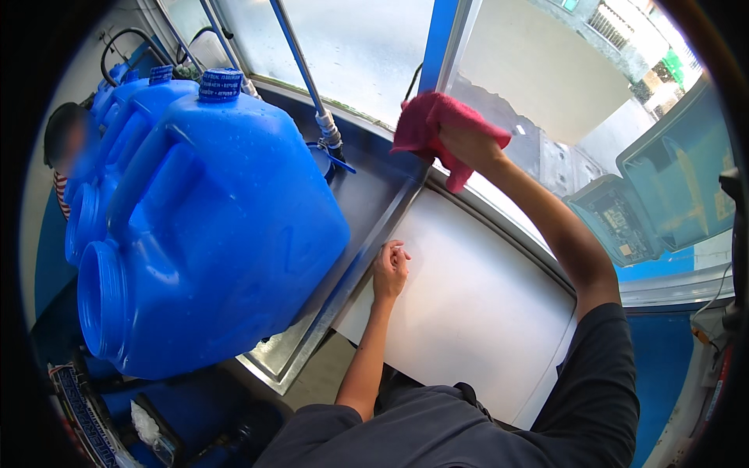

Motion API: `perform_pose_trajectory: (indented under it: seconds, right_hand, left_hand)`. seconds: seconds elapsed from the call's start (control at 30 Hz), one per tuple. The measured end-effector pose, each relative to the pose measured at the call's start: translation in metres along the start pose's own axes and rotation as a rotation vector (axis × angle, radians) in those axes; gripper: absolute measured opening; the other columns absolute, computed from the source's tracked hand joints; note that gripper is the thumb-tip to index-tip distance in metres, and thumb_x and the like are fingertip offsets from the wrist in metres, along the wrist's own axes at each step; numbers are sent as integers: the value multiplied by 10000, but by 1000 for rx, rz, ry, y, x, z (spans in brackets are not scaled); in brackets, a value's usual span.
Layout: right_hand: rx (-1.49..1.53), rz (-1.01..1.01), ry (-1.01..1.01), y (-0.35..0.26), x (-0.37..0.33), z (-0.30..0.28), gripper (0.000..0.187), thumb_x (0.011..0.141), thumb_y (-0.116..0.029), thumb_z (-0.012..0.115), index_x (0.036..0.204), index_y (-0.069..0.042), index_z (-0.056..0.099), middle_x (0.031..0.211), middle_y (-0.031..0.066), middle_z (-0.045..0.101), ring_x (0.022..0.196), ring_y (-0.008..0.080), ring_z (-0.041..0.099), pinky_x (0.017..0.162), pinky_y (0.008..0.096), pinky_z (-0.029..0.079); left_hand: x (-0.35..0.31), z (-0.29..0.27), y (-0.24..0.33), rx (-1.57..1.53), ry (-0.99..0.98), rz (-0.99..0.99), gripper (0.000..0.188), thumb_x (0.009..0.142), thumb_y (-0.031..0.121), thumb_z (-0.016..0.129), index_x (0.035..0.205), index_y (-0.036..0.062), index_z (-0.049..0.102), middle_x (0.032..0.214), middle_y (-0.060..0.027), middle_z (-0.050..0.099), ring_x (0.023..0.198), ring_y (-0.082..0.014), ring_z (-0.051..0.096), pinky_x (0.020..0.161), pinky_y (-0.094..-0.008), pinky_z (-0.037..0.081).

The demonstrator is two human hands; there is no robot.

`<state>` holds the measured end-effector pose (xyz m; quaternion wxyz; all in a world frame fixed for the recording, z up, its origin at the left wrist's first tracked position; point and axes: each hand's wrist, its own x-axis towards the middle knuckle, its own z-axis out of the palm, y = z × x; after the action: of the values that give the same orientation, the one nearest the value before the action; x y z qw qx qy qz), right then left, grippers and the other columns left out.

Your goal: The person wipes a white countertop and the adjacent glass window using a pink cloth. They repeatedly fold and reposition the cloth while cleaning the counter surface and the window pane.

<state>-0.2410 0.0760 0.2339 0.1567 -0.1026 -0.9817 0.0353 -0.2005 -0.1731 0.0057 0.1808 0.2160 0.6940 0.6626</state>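
Note:
A red cloth (421, 129) is bunched in my right hand (468, 148), held up against the window at its blue and silver frame post. Part of the cloth hangs down below my fingers. My left hand (390, 269) rests low, over the left edge of a white tabletop (468, 288), right beside the metal rim of a steel sink (367, 179). Its fingers are curled in, and nothing shows in them. A large blue water jug (234, 210) stands to the left of that hand, apart from it, with a blue cap (221, 84) on top.
More blue jugs (125, 117) line up behind the first. Metal filling pipes (300, 66) rise over the sink. Translucent containers (671, 171) hang by the window at the right. Another person (66, 144) is at the far left. Dark and blue items (156, 413) lie below left.

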Motion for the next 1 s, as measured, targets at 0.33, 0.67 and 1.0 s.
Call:
perform_pose_trajectory:
  seconds: [0.33,0.67,1.0]
  right_hand:
    - [1729,84,-262,-3,0,50,140,895,27,462,961,25,585,984,60,624,926,147,556,951,265,416]
    - [-365,-64,87,30,-47,-63,218,767,-74,592,965,-42,679,1044,71,645,986,241,635,822,341,545]
    - [-357,100,268,2,-216,-158,84,758,-78,613,831,-37,620,972,171,627,991,346,602,914,485,471]
  left_hand:
    - [0,-1,-1,48,-4,-23,194,986,154,495,1089,28,602,775,-79,675,518,-171,618,521,-311,473]
    - [2,1,-5,28,7,5,186,986,137,477,1060,23,604,746,-75,665,504,-120,582,442,-267,476]
    - [7,1,-8,59,12,3,205,972,123,460,1050,12,613,733,-97,659,505,-150,590,432,-280,492]
